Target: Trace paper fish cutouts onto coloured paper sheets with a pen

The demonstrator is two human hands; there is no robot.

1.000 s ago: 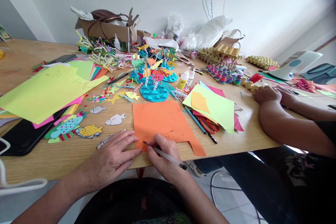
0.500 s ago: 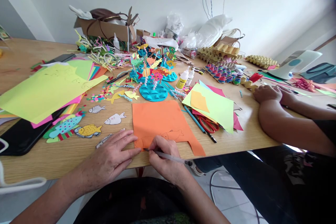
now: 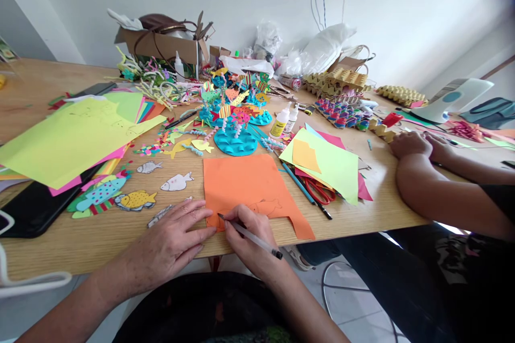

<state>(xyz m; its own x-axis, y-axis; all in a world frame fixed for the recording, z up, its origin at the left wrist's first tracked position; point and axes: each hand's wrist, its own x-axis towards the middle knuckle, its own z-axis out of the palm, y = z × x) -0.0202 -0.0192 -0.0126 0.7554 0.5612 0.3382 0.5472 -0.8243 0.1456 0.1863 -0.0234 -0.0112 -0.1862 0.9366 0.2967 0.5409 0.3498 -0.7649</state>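
An orange sheet lies at the table's near edge, with fish outlines drawn along its lower part. My right hand is closed around a clear-barrelled pen, its tip on the sheet near the lower left corner. Fingers outstretched, my left hand rests flat, its fingertips on the sheet's left edge. Beside it lie paper fish: a white one, a small grey one, a yellow spotted one, and another partly under my left hand.
Yellow paper covers a black object at left. Blue bases with paper fish and glue bottles stand beyond the sheet. Red-handled scissors and pencils lie under papers at right. Another person's forearms rest on the table's right side.
The pen tip has moved slightly up and left on the orange sheet, and the pen's back end has swung down toward me. My left hand stays put.
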